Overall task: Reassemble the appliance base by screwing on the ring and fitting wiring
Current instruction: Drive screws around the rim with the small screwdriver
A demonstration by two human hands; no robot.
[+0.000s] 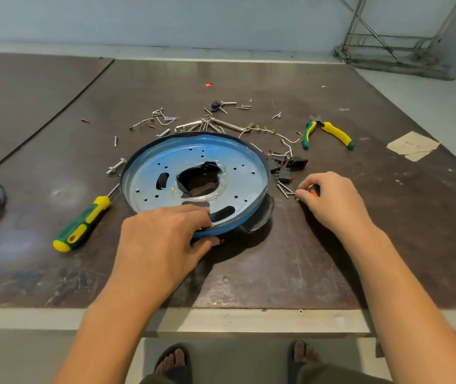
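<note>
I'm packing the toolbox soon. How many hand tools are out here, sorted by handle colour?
Green-and-yellow handles: 2, the screwdriver and the pliers
Orange-and-black handle: 1, the small tool held in the right hand
Total: 3

Looks like a repair workshop: scarred brown worktable (276, 267) strewn with loose screws (163, 115), pliers (335, 133) and a screwdriver (82, 225); bare pale wall (165, 18), metal frame (382, 42) behind.
</note>
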